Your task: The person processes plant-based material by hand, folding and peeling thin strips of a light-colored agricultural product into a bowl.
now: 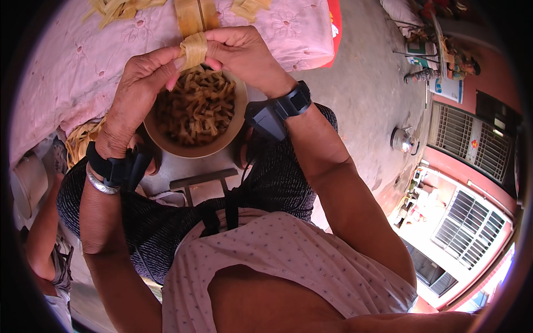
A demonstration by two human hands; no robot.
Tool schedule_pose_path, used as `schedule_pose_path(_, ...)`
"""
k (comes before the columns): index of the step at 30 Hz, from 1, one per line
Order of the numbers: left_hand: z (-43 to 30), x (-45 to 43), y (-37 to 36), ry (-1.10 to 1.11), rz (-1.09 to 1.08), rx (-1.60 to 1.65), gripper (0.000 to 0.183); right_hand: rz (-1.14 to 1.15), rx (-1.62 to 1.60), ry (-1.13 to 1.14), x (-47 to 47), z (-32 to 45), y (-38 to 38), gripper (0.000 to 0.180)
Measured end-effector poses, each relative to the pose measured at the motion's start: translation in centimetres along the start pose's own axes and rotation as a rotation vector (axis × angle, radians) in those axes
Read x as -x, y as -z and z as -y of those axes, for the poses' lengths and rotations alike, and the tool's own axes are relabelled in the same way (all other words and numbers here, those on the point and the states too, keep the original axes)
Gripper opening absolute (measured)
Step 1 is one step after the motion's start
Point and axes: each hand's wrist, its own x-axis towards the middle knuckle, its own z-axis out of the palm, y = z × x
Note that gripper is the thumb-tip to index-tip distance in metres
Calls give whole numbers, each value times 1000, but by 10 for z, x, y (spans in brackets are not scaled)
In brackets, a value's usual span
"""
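My left hand [143, 81] and my right hand [245, 58] pinch a folded, pale yellow strip [194, 50], dried leaf or a similar flat fibre, between thumbs and fingers. It is held over the far rim of a round tan basin [195, 153]. Many small brownish folded pieces [208, 110] fill that basin, which sits between my knees. Just beyond the strip, a wooden piece with a dark lengthwise slit [195, 18] lies on the pink flowered cloth [137, 39]. The fingertips behind the strip are partly hidden.
Loose flat strips [120, 9] lie at the table's far left, with more strips [250, 8] right of the wooden piece. A strip bundle [81, 139] hangs low at left. Another person's arm [43, 233] shows at lower left. A metal kettle [402, 139] stands on the floor.
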Motion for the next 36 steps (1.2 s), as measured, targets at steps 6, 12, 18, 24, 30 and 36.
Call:
schedule_pose_path(6,-8,2,2,61,67,24,20,32,11,43,1,-1,-5,12)
schedule_pose_path(12,-2,0,4,76,5,-104,12,6,213,55,2,-5,-9,7)
schedule_pose_path(18,-5,1,8,218,-76,211,7,-66,229,177,1,-10,-13,4)
schedule_pose_path(24,5,4,4,88,-285,326,16,-270,337,194,2,-10,5,7)
schedule_pose_path(30,3,9,25,200,-56,570,16,-102,-32,122,6,-1,7,13)
schedule_pose_path(36,7,7,15,226,-88,603,17,55,-178,114,4,-1,-10,21)
